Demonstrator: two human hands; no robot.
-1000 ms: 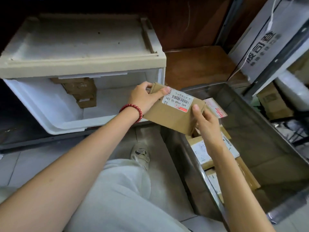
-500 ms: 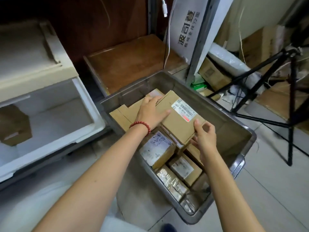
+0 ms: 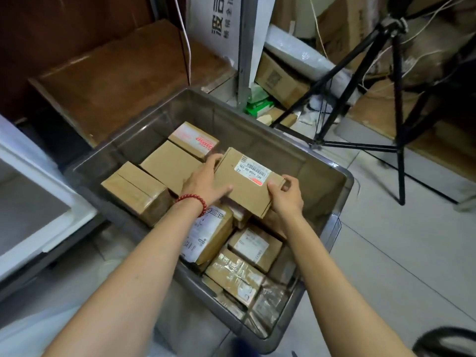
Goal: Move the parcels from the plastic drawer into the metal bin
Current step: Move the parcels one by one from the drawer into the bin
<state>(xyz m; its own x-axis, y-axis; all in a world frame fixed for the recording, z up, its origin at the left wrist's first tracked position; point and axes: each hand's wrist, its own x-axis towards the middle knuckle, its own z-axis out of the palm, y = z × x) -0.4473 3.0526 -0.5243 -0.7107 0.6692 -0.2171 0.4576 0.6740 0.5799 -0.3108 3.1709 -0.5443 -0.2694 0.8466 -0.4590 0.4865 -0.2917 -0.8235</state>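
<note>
Both hands hold one parcel point(image 3: 247, 186) over the middle of the bin point(image 3: 346, 176), tilted, with its label up. The left hand point(image 3: 206, 182) wraps the parcel's left end, fingers over the far edge and thumb on top. The right hand point(image 3: 286, 195) pinches the near right corner with curled fingers. Whether the parcel's underside already touches the other parcels point(image 3: 170, 163) beneath it cannot be told. To set it down well, I would level it first. Then lower it either flat onto the stack or into the bare strip along the bin's right wall, where it looks likelier to sit without sliding. I would free the fingers only once it bears its own weight, so that none get caught under an edge. By count there is one held parcel and about eight lying in the bin. They run from the far left corner to the near corner, and those at the near corner are shiny-wrapped and half hidden, so that figure is unsure. There is one bin. One drawer point(image 3: 64, 228) shows only a corner at the left, its contents out of sight. One tripod point(image 3: 396, 99) stands beyond the bin's right edge.
</note>
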